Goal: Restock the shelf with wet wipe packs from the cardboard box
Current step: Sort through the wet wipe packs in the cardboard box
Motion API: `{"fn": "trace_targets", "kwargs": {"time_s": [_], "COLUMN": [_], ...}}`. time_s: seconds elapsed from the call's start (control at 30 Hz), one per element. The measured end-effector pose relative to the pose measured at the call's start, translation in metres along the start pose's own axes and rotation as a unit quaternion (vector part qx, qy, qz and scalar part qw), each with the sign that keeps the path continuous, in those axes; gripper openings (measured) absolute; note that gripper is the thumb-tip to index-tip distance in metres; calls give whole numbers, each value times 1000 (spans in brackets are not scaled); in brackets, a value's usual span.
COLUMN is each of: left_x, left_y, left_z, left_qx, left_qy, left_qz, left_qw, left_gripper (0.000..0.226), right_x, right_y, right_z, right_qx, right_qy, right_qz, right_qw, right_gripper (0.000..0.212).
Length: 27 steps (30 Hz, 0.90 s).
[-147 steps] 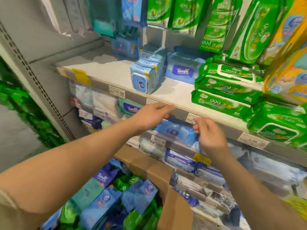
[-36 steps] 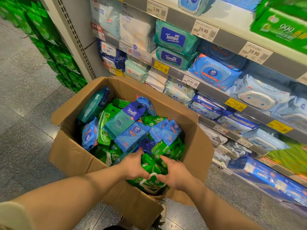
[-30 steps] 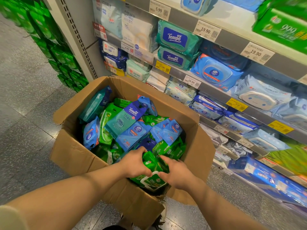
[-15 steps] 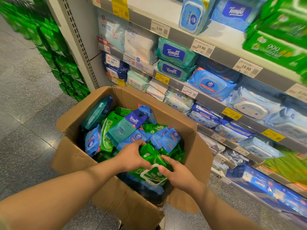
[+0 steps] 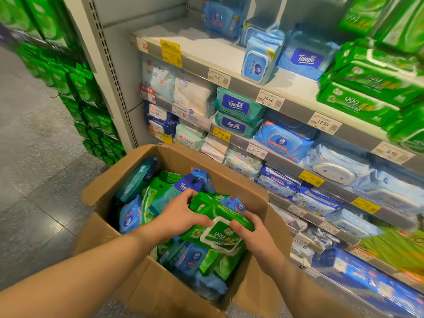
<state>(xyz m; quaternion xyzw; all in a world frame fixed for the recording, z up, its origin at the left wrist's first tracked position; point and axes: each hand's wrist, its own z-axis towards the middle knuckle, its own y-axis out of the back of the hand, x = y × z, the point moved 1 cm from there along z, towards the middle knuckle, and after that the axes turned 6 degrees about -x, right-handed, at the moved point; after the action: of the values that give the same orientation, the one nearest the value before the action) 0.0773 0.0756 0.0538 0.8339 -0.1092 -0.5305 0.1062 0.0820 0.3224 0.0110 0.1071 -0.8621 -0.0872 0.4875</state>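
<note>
Hands hold one green pack [image 5: 218, 223] together, above the open cardboard box [image 5: 231, 182]. The left hand [image 5: 181, 216] grips the pack's far left side with curled fingers, and the right hand [image 5: 252, 235] grips the near right edge, its thumb beside the white plastic lid. The pack is soft, glossy film, a flat rectangle with a rounded hard lid printed "999". The box is brown, matte, with creased flaps bent outward, and it stands on the grey speckled floor [image 5: 34, 157]. Inside lie many crinkled blue packs [image 5: 129, 218] and green ones, piled loosely. On the right, the metal shelf [image 5: 298, 88] carries blue packs with oval lids and a stack of green packs [image 5: 360, 97]; paper price tags [image 5: 269, 99] sit along its edge.
</note>
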Motion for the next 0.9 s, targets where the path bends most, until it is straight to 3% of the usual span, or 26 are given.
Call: {"fn": "trace_targets", "kwargs": {"time_s": [0.13, 0.27, 0.37, 0.5, 0.57, 0.77, 0.9], "left_x": [-13, -23, -33, -45, -53, -80, -99], "left_y": [13, 26, 32, 39, 41, 38, 31], "left_z": [-2, -2, -2, 2, 4, 3, 5], "left_qx": [10, 3, 8, 16, 28, 65, 78], "left_qy": [1, 10, 9, 1, -6, -31, -49], "left_qz": [-88, -166, -224, -286, -304, -332, -324], "left_qw": [996, 986, 975, 958, 952, 941, 942], "left_gripper": [55, 61, 61, 75, 78, 65, 67], "right_x": [20, 48, 68, 91, 101, 121, 130], "right_y": [-1, -2, -3, -3, -3, 12, 27], "right_z": [-4, -11, -14, -22, -28, -42, -49], "right_qx": [-36, -41, -36, -37, -41, -49, -51], "right_qy": [-6, 33, 43, 70, 77, 122, 156], "right_qz": [117, 148, 170, 172, 179, 173, 193], "right_qw": [993, 988, 984, 982, 980, 976, 967], "right_gripper": [100, 97, 82, 41, 32, 23, 34]}}
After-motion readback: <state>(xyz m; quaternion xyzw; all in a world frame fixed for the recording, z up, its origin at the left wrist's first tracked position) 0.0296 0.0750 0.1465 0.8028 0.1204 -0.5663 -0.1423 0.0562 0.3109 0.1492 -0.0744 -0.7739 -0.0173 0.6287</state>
